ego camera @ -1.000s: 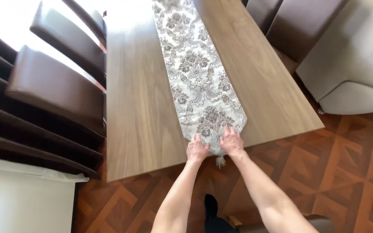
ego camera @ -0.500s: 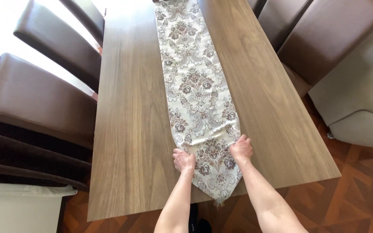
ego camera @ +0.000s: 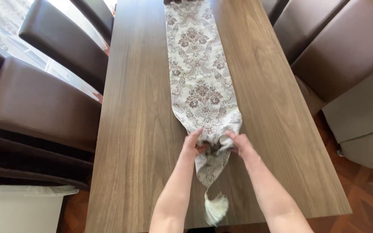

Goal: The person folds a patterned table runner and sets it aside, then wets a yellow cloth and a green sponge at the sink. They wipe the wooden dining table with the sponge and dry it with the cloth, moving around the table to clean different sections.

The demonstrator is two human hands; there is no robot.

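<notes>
The wooden tabletop (ego camera: 143,129) carries a long patterned table runner (ego camera: 197,73) down its middle. Your arms reach forward side by side, and your left hand (ego camera: 193,144) and right hand (ego camera: 240,144) close on the runner's bunched near end, fingers curled into the fabric. Its cream tassel (ego camera: 216,209) lies between your forearms.

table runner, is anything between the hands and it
Nothing visible. The left hand and right hand already pinch the table runner from both sides, bunching it near its pointed end, with the tassel lying loose on the wooden table.
</notes>
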